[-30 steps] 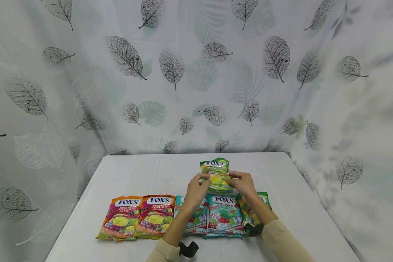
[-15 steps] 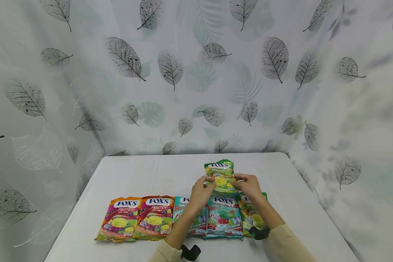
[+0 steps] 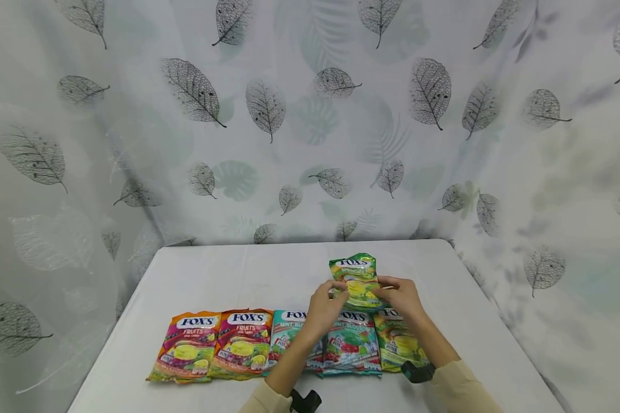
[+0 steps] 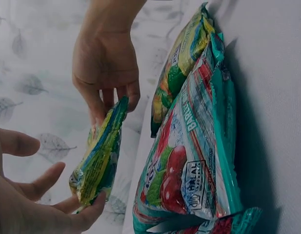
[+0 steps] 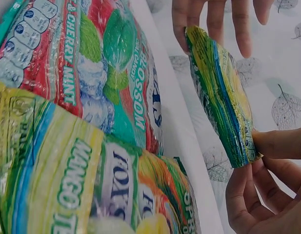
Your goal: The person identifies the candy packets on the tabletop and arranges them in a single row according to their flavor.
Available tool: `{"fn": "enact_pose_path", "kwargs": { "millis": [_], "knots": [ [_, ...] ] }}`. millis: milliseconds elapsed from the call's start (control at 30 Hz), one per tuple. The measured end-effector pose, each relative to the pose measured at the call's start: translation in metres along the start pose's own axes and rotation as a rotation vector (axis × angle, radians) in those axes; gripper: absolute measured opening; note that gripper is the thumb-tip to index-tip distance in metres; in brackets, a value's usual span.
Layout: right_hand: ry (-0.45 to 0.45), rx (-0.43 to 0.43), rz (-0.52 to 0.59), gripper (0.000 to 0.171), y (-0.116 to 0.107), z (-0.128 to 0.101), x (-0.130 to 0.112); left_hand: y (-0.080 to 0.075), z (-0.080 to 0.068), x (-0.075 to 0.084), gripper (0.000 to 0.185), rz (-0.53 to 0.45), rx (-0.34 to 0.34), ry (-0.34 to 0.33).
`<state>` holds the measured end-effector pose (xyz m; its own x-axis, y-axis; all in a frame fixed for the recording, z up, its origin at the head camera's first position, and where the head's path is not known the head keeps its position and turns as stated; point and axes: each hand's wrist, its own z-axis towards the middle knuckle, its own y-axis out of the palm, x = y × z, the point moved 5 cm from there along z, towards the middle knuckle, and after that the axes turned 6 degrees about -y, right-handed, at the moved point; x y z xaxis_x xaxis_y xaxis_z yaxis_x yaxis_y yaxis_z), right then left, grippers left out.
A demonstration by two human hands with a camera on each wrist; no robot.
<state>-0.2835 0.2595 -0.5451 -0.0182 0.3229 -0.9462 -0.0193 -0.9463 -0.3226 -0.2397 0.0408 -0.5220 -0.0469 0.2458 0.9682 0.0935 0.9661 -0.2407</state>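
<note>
A green and yellow Fox's candy bag [image 3: 359, 281] is held upright in the air, just beyond a row of bags. My left hand [image 3: 326, 307] pinches its left edge between thumb and index finger, the other fingers standing free, as the left wrist view shows. At the bag's right edge, my right hand [image 3: 400, 295] pinches with thumb and fingers. Closest below are a teal mint candy bag [image 3: 351, 347] and a second green candy bag [image 3: 399, 344]. Another teal candy bag [image 3: 284, 332] is partly hidden behind my left forearm.
Two orange and purple fruit candy bags [image 3: 241, 344] lie at the left of the row, side by side. The white table [image 3: 227, 275] ends at a leaf-patterned curtain [image 3: 289, 143] behind and at both sides.
Both hands have carried the green candy bag to the right, from beyond the teal bags towards the second green bag. The grip stays the same. The row of bags has not moved.
</note>
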Motion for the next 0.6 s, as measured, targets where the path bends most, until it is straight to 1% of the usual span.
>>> {"fn": "enact_pose_path", "kwargs": {
  "millis": [200,467,600],
  "knots": [
    [0.004,0.015,-0.022,0.045,-0.009,-0.003,0.004,0.008,-0.003,0.004,0.032,0.011,-0.021,0.019],
    [0.014,0.002,0.010,0.047,-0.017,-0.008,0.008,0.018,-0.005,0.002,0.030,0.007,-0.021,0.002],
    [0.011,-0.001,0.003,0.047,-0.021,-0.010,0.010,0.021,-0.006,0.002,0.031,0.006,-0.040,0.002]
  ]
}}
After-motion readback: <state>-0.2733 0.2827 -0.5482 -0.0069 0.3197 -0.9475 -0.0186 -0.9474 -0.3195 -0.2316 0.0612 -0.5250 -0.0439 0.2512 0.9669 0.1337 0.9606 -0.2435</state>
